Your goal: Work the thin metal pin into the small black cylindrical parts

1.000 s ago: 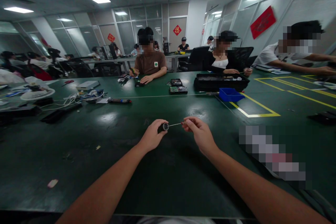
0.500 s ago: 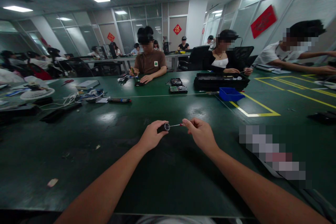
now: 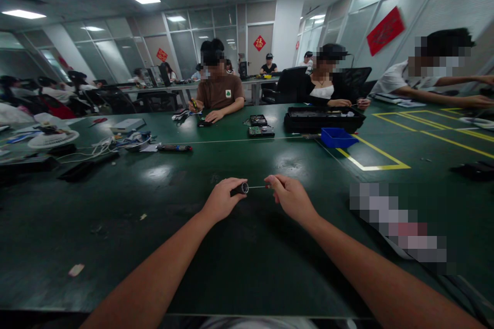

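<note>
Wrapped by my left hand [image 3: 222, 200] is a small black cylinder [image 3: 242, 188], its round pale-rimmed end turned to the right. My right hand [image 3: 293, 196] pinches the red end of a thin screwdriver [image 3: 258, 186] between thumb and fingers. The metal shaft lies nearly level and points left, its tip at the cylinder's round end. I cannot make out whether the tip goes inside. Both hands are held over the green table [image 3: 247, 267], and most of the cylinder is hidden by my left fingers.
Farther back lie a dark pen-like tool [image 3: 174, 148], a circuit-board device [image 3: 261, 131], a blue bin [image 3: 338, 138] and a long black casing [image 3: 324, 121]. Tangled cables [image 3: 104, 146] are at left. A blurred-out object [image 3: 397, 221] lies to the right. Co-workers sit across the table.
My right hand's grip on the screwdriver has shifted slightly, with the fingers covering more of its red end. The left hand keeps hold of the cylinder. The view has moved very slightly.
</note>
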A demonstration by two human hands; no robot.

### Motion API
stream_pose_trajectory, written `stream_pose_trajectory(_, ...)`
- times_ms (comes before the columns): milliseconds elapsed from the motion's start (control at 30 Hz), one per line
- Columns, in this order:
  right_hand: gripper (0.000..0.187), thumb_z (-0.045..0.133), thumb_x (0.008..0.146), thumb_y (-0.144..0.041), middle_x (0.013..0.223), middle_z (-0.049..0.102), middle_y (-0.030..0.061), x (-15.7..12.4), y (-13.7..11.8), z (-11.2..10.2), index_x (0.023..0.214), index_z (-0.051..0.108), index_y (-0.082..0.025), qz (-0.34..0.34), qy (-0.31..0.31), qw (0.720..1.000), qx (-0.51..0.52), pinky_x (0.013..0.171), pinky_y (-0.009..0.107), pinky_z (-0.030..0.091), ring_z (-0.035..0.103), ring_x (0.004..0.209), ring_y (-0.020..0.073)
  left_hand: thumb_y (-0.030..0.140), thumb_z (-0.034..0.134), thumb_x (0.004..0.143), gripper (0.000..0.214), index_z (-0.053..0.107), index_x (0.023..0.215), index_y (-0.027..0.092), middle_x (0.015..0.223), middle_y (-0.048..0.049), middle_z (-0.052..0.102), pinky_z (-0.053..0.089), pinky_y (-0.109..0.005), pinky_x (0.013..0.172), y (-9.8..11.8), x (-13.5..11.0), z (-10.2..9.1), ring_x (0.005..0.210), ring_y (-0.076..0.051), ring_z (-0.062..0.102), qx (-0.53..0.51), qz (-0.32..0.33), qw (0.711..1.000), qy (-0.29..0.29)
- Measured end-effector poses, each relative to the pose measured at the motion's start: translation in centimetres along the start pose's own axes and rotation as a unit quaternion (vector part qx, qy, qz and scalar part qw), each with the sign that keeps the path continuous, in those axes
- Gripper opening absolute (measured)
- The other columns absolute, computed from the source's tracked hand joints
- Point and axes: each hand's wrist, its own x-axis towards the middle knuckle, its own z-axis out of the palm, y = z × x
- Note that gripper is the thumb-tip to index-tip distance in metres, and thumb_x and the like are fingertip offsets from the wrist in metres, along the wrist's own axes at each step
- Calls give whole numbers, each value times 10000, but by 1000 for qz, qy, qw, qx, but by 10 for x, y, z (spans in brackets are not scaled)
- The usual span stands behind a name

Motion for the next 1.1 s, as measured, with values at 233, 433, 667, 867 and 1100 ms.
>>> stream_pose_trajectory(233,235,547,881,-402,752,632,2,0,10,3,1018,623,-226,-37,14,998,51,627,322,451,608,689,195,168,706,824,426,663,1241,245,1247,-70,674,432,-453,1060,1,0,0,1167,-250,605,-4,-6,1000,-1)
stream_pose_trajectory(433,239,511,896,-421,731,616,0,3,16,6,979,626,-229,-21,27,997,71,606,328,459,574,633,185,147,709,818,425,672,1229,246,1228,-66,681,434,-441,1052,5,1,0,1154,-251,609,3,-14,1000,-4)
stream_pose_trajectory(667,245,697,780,-430,796,672,41,5,11,7,868,656,-206,40,41,965,256,776,385,535,637,755,204,182,679,855,449,624,1295,253,1267,-66,657,415,-444,1060,4,0,-3,1186,-248,578,11,7,1000,-16)
stream_pose_trajectory(867,257,669,834,-438,609,588,24,11,19,7,730,619,-209,164,46,903,395,669,399,570,555,545,167,200,636,897,447,585,1333,277,1280,-54,649,361,-477,1092,5,1,-5,1200,-245,555,41,44,998,-35)
stream_pose_trajectory(1100,323,758,727,-485,710,644,15,8,19,10,816,661,-190,95,91,929,345,650,298,520,603,657,148,206,649,889,444,586,1325,266,1304,-55,643,326,-507,1118,1,2,-1,1219,-249,554,53,7,998,-25)
